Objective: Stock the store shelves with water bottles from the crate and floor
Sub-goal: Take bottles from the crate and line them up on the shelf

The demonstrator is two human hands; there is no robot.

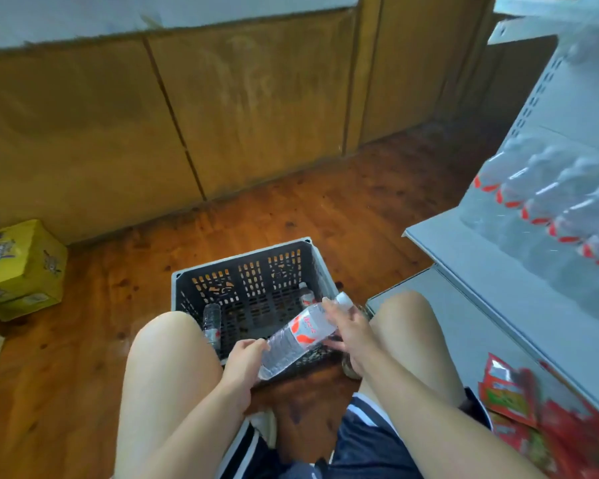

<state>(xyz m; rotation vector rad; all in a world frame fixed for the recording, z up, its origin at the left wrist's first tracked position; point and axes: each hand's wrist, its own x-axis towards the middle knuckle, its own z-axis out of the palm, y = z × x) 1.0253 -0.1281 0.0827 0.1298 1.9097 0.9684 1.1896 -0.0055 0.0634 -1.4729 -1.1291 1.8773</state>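
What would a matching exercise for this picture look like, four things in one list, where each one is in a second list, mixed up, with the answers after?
Things
1. water bottle
2. crate
3. yellow carton
4. red packets

Places
a. on the floor at the left, near the wall
b. on the grey shelf at the lower right
c. gripped by the left hand and the right hand
d. on the floor, centre of the view

Pairs: 1-c, 2-d, 3-a, 4-b

Black crate [246, 257], red-labelled clear bottle [298, 337], yellow box [21, 267].
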